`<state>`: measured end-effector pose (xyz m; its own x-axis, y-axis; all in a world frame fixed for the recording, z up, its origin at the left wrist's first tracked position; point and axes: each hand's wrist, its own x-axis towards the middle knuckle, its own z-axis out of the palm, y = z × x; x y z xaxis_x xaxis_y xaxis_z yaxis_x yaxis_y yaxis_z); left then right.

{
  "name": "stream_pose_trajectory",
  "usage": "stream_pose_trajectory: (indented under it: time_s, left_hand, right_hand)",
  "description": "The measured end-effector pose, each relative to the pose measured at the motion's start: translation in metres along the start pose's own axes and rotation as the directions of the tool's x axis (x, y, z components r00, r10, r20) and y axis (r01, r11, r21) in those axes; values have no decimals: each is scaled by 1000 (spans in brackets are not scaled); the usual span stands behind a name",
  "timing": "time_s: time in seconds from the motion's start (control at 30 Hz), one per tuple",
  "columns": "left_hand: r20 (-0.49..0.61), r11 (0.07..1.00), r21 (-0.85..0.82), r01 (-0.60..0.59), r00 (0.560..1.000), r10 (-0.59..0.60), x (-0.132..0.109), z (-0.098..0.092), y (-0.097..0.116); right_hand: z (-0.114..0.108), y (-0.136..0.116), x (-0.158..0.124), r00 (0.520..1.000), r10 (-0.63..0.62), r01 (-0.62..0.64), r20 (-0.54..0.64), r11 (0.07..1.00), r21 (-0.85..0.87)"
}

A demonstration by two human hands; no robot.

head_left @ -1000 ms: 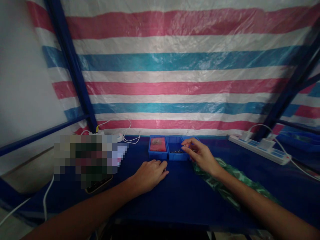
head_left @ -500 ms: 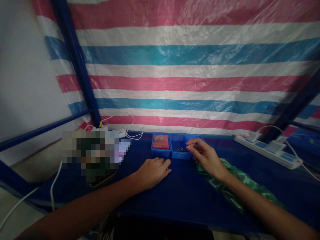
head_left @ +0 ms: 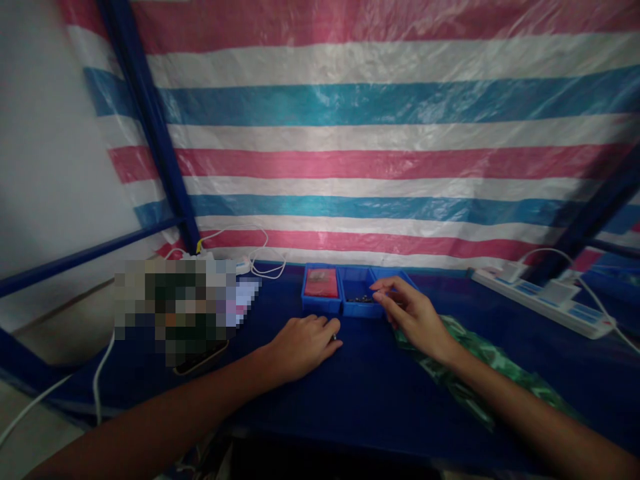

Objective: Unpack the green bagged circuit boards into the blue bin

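My left hand (head_left: 306, 347) rests low over the blue tabletop, its thumb and forefinger closed on a small shiny metal piece (head_left: 334, 337) whose kind is too small to make out. My right hand (head_left: 411, 313) hovers at the front right of the middle blue bin (head_left: 361, 309), fingertips pinched together; whatever is between them does not show. Small dark metal parts (head_left: 359, 299) lie in that bin. The left blue bin (head_left: 321, 307) holds red, flat packets (head_left: 321, 283). A third blue bin (head_left: 393, 273) is partly hidden behind my right hand.
Green plastic bags (head_left: 480, 357) lie under my right forearm. A white power strip (head_left: 543, 303) with plugs stretches along the right. At left are a phone-like screen (head_left: 243, 300), a dark flat object (head_left: 200, 358), a blurred-out area and white cables (head_left: 103, 377). Striped sheeting (head_left: 320, 160) hangs behind.
Both hands stay nearly where they were. The metal piece in my left hand shows more clearly between thumb and forefinger. The view has shifted slightly.
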<state>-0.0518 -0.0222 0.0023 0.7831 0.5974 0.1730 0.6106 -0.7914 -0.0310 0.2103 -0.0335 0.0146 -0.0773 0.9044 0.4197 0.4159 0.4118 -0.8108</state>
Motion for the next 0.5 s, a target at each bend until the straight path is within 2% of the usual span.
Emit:
stream_pose_trajectory:
  time_s: [0.5]
  left_hand:
    - [8,998,-60,12,1000,-12,0,0,-3]
  right_hand:
    - [-2,2,2,1000,-14,14,3,996,85]
